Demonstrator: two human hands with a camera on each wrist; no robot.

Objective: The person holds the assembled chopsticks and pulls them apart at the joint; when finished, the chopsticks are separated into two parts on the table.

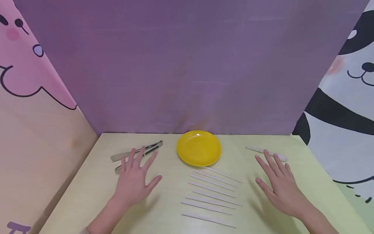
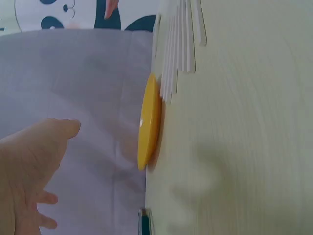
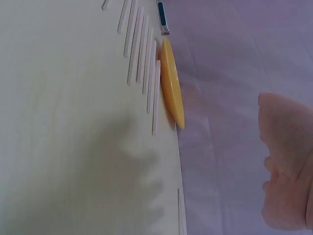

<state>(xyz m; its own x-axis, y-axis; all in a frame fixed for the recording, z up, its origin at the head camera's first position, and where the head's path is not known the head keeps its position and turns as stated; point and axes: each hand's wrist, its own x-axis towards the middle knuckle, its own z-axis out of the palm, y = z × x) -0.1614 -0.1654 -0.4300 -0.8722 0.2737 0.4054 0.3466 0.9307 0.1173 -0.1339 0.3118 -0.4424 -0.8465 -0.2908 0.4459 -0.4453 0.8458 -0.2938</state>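
Observation:
Above the left half of the table my left hand [image 1: 132, 182] hovers with its fingers spread, holding nothing. Its fingertips overlap a pair of metal tongs [image 1: 152, 149] with dark grips. My right hand [image 1: 281, 190] hovers likewise on the right, fingers apart. Just beyond its fingertips lies a white utensil [image 1: 281, 157] with a thin handle and a wider end, partly covered by the fingers. A round yellow plate [image 1: 198, 148] sits at the back centre. In front of it, several thin white sticks [image 1: 212, 189] lie roughly parallel in a column. Both hands are apart from the plate and sticks.
The pale table [image 1: 87, 201] ends at a purple back wall [image 1: 187, 71]. A side panel [image 1: 38, 130] with a pink cartoon stands at the left, and a panda panel [image 1: 344, 136] at the right.

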